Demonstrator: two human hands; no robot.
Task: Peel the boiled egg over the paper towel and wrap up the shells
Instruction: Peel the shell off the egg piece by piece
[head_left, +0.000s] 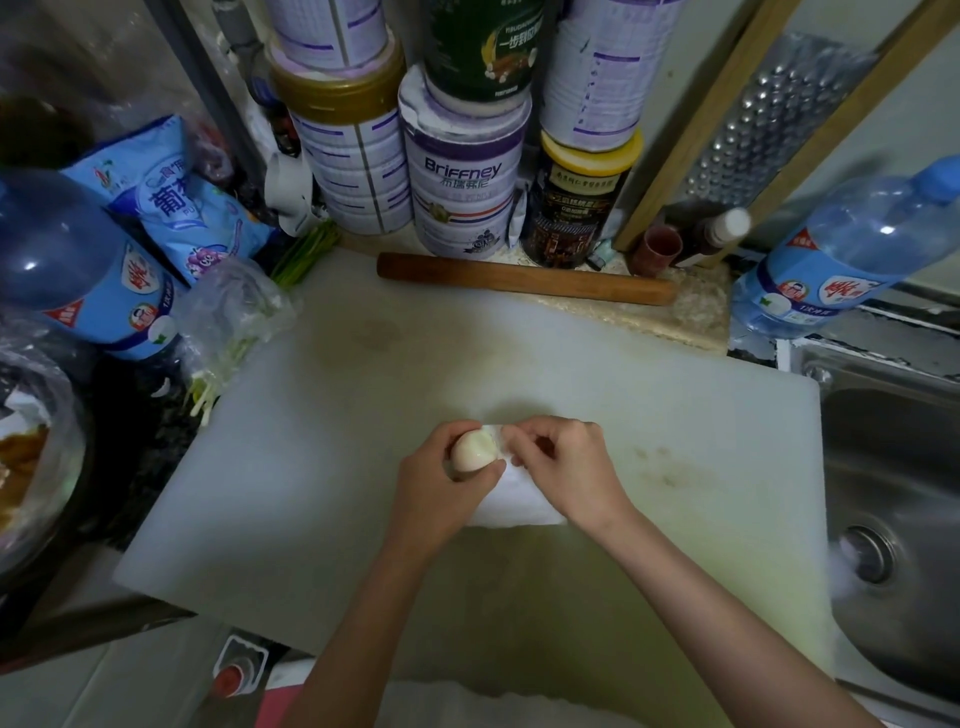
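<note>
Tins (462, 171), a rolling pin (524, 278) and bottles ring the white cutting board (322, 467) beside the sink (893, 467), where the left hand (441, 483) grips the egg (474, 450) over the paper towel (519, 506) and the right hand (566, 467) pinches at its shell.

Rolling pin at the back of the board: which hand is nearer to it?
Right. The right hand lies below the rolling pin, under its middle; the left hand, gripping the egg, sits lower and further left.

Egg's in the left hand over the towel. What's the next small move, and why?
Probably pinch off the next bit of shell with the right hand and let it drop. The left hand holds the egg just above the paper towel on the cutting board, with the right fingertips at the egg's side. How much shell remains is hard to tell.
</note>
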